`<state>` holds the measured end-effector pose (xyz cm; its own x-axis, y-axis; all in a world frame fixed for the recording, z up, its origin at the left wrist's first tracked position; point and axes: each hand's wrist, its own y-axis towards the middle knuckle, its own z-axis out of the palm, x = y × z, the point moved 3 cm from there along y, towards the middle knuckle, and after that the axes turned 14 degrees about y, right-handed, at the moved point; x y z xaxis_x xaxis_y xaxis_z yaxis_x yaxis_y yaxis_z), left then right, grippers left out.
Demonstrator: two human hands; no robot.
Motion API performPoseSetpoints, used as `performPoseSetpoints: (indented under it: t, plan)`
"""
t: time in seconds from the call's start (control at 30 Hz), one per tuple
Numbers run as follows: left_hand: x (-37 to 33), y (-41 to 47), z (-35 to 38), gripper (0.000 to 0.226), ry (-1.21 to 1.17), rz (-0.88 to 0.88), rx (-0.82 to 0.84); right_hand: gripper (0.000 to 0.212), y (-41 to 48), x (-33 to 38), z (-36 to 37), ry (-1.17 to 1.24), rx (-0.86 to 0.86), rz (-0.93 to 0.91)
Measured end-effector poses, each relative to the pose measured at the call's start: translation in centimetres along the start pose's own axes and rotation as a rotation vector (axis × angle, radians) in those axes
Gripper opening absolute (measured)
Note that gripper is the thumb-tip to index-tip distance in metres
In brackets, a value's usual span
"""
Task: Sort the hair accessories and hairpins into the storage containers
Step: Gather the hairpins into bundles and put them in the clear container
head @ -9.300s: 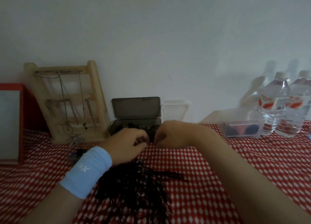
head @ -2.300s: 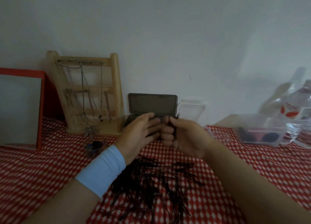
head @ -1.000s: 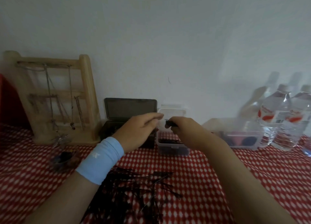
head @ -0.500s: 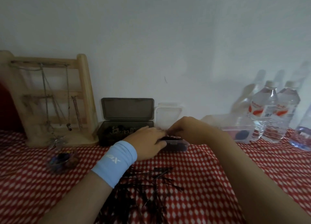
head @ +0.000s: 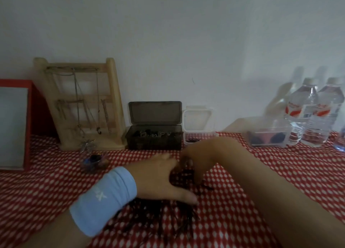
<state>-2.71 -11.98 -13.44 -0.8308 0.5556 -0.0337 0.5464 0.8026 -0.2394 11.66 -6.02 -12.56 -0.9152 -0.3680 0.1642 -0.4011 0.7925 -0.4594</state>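
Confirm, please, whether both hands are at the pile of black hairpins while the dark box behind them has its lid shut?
No: the head view shows the dark box with its lid open. The left hand and right hand are at the pile of black hairpins.

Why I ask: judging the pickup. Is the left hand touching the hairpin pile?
Touching. The head view shows the left hand lying flat on the hairpin pile, with the thumb on the black pins.
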Motion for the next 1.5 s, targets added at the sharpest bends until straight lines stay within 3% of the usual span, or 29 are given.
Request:
performPoseSetpoints:
  t: [0.07,0.13,0.23,0.4,0.5,0.6,0.67,0.73,0.83,0.87,1.0,1.13,1.2,1.3,1.4,1.5]
  plan:
    - [-1.5,-0.8,2.0,0.108,0.113,0.01,0.068,0.076,0.4,0.3,0.7,-0.053,0.004,0.028]
    - [-2.4,-0.7,3.1,0.116,0.202,0.034,0.063,0.059,0.5,0.5,0.9,-0.047,0.011,0.018]
    - [-1.6,-0.4,3.0,0.105,0.172,0.049,-0.002,0.027,-0.2,1.0,0.7,0.039,0.014,-0.064]
    - [0.9,-0.2,2.1,0.074,0.15,0.041,-0.112,0.019,-1.8,0.4,0.2,0.315,0.036,-0.001]
    - [1.8,0.0,1.8,0.079,0.161,0.013,-0.184,0.039,-2.3,0.7,1.0,0.285,0.148,0.122]
    - [1.9,0.1,2.6,0.116,0.109,0.002,-0.072,0.08,-2.1,2.0,1.9,0.17,0.217,0.16]
    - [1.9,0.4,3.4,0.125,0.112,0.018,-0.021,0.083,-2.0,2.9,2.2,0.042,0.165,0.152]
    - [2.1,0.6,3.5,0.113,0.081,0.016,-0.04,0.074,-1.8,3.3,2.4,0.033,0.142,0.128]
    - [2.6,0.4,2.5,0.07,0.037,0.031,-0.171,0.035,-0.7,2.8,2.5,0.154,0.139,0.053]
    - [2.9,0.2,2.1,0.067,0.026,0.045,-0.171,0.03,-0.3,2.6,2.4,0.165,0.107,0.013]
    - [3.4,-1.1,2.0,0.123,0.134,-0.023,0.15,0.034,-0.6,2.4,1.3,0.289,-0.042,-0.092]
    - [1.7,-1.7,2.4,0.14,0.287,0.006,0.237,0.062,-1.9,1.7,1.2,0.325,0.119,0.112]
    - [1.4,-1.3,2.5,0.135,0.25,0.036,0.169,0.071,-2.1,1.7,1.8,0.234,0.22,0.213]
    - [2.1,-0.7,2.1,0.113,0.17,0.059,-0.056,0.051,-1.4,2.4,2.6,0.156,0.224,0.168]
    - [3.1,-0.1,2.4,0.089,0.069,0.039,-0.185,0.026,-0.7,3.0,2.7,0.321,0.134,0.039]
    - [3.3,0.0,2.6,0.078,-0.006,0.052,-0.217,0.023,-0.4,2.7,1.9,0.372,-0.012,-0.035]
